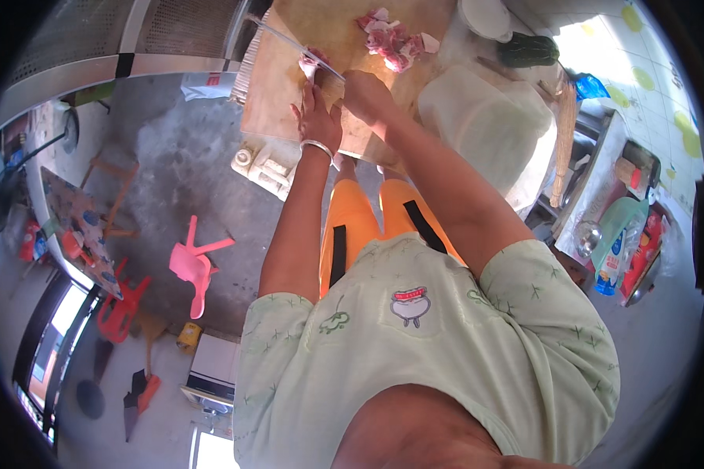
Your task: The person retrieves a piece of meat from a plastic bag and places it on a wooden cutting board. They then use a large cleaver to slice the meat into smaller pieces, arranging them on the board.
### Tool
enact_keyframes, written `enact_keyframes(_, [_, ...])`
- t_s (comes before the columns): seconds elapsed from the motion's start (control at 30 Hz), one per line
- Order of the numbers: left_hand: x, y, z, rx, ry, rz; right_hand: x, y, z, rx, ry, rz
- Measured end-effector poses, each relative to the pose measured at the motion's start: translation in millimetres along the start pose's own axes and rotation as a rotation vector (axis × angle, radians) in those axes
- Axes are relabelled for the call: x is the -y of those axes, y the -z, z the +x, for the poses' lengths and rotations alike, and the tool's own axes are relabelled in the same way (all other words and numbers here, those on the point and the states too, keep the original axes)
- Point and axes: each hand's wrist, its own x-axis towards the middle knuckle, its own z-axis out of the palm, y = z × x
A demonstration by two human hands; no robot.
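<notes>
A wooden cutting board (281, 88) lies before me at the top. On its left part, a small piece of raw meat with white fat (310, 65) sits beneath the long, thin-looking edge of a knife (293, 44). My right hand (366, 99) is closed around the knife's handle, which the fingers hide. My left hand (320, 120), with a bracelet at the wrist, reaches up from below; its fingers are spread and the fingertips meet the near end of the meat. Whether they grip it is unclear. A pile of cut raw meat pieces (393, 44) lies farther right on the board.
Right of the board are a large whitish translucent cover or bag (481, 123), a dark green gourd or squash (528, 50), a white lidded container (486, 17) and a straw brush (565, 140). A pink plastic stool (193, 267) is on the floor at left, near a red one (120, 305).
</notes>
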Motion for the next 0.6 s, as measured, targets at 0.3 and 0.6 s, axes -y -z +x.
enact_keyframes(0.3, [1, 7, 23, -0.428, -0.171, -0.318, -48, -15, -5, 0.054, -0.140, 0.051])
enact_keyframes(0.6, [23, -4, 37, -0.291, -0.382, -0.190, -46, 2, -8, 0.087, -0.098, -0.027])
